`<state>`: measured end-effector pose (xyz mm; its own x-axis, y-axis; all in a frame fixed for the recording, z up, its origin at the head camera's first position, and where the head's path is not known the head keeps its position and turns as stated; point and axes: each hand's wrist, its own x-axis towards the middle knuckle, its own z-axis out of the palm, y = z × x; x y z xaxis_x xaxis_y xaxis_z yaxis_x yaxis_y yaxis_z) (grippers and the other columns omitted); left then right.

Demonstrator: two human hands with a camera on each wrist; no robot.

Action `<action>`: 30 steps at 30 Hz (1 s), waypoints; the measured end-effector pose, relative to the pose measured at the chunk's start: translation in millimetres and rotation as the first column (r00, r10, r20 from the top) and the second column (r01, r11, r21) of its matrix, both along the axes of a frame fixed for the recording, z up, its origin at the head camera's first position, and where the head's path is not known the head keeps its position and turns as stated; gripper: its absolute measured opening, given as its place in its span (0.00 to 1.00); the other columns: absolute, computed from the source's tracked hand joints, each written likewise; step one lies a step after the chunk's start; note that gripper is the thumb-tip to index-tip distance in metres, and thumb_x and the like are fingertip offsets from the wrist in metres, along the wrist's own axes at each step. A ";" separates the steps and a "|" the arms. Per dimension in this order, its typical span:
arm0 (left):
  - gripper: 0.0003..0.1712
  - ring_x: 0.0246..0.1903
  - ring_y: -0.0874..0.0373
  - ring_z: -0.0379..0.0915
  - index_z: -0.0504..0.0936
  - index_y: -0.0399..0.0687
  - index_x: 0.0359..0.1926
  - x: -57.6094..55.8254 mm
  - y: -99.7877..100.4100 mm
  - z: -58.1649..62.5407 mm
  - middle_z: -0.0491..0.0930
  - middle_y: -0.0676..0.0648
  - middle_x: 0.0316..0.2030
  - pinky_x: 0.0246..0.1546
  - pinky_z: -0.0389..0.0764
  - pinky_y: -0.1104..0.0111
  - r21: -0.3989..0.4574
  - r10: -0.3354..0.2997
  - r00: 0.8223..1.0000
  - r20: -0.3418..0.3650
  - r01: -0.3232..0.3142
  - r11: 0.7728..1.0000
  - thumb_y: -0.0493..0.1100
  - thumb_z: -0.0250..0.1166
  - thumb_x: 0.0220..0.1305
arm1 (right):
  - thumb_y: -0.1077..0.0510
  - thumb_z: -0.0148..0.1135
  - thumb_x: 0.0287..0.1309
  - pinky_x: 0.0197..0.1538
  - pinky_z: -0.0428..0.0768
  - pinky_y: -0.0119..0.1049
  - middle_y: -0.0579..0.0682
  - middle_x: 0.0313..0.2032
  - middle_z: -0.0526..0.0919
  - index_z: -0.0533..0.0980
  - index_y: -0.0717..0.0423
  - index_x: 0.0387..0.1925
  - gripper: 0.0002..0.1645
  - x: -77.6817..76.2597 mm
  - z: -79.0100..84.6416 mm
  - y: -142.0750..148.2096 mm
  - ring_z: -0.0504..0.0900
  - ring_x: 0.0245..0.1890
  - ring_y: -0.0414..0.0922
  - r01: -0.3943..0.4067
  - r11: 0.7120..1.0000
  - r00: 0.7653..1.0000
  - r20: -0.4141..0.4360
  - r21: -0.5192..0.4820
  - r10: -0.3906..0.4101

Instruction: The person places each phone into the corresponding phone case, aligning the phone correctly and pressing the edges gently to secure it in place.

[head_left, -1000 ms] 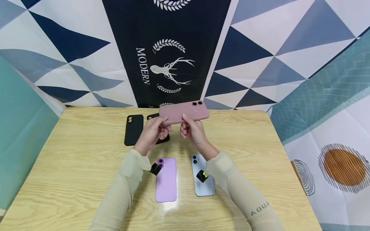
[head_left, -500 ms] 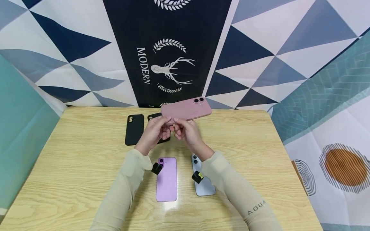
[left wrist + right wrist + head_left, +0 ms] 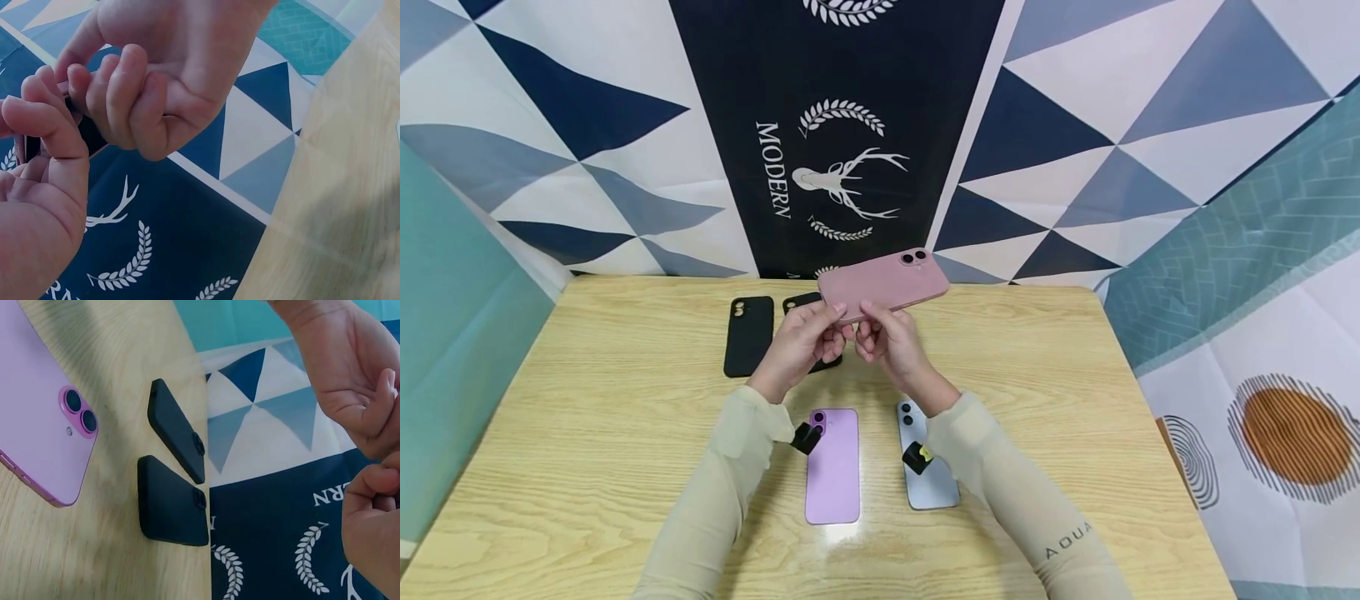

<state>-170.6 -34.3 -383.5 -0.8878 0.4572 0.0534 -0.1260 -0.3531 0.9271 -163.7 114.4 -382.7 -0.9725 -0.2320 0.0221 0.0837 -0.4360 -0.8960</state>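
A pink phone [image 3: 883, 279] is held up over the back of the table, its back and two camera lenses facing me in the head view. My left hand [image 3: 801, 346] pinches its lower left corner, thumb on the back and fingers curled underneath. Close beside it, my right hand [image 3: 895, 346] pinches the lower edge in the same way. In the left wrist view, a strip of dark screen [image 3: 92, 134] shows between the curled fingers; most of the phone's front is hidden there.
Two black phone cases, one at left [image 3: 748, 337] and one partly behind my left hand [image 3: 797, 302], lie at the table's back. Nearer me, a purple phone [image 3: 832, 483] and a light blue phone [image 3: 936, 487] lie face down. A patterned cloth [image 3: 865, 83] rises behind the table.
My right hand has slid left along the phone's lower edge towards my left hand, then slightly back right. The phone's camera end has tipped up a little. The left hand has barely moved.
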 end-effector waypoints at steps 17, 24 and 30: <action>0.11 0.15 0.66 0.64 0.73 0.42 0.29 3.1 5.6 -3.1 0.76 0.53 0.20 0.15 0.66 0.79 -0.010 0.020 1.000 -0.006 -0.020 1.000 0.44 0.51 0.64 | 0.58 0.43 0.62 0.16 0.68 0.26 0.44 0.10 0.73 0.69 0.56 0.26 0.11 -6.9 0.3 4.9 0.67 0.10 0.37 0.124 0.992 0.991 0.051 0.004 -0.124; 0.09 0.17 0.66 0.66 0.73 0.42 0.31 5.1 8.7 -4.2 0.76 0.53 0.21 0.17 0.68 0.79 -0.023 0.046 0.999 0.000 -0.046 0.999 0.43 0.51 0.64 | 0.63 0.46 0.60 0.18 0.69 0.25 0.45 0.14 0.76 0.68 0.55 0.28 0.05 -7.5 6.4 4.4 0.67 0.12 0.37 0.166 0.983 0.986 0.034 -0.077 -0.164; 0.09 0.18 0.65 0.67 0.72 0.42 0.32 5.9 9.6 -5.0 0.77 0.53 0.22 0.18 0.69 0.78 -0.042 0.040 0.999 0.000 -0.040 0.998 0.43 0.52 0.63 | 0.65 0.47 0.59 0.18 0.68 0.24 0.45 0.14 0.76 0.69 0.55 0.27 0.06 -7.3 9.7 5.2 0.67 0.12 0.37 0.195 0.978 0.981 0.031 -0.077 -0.193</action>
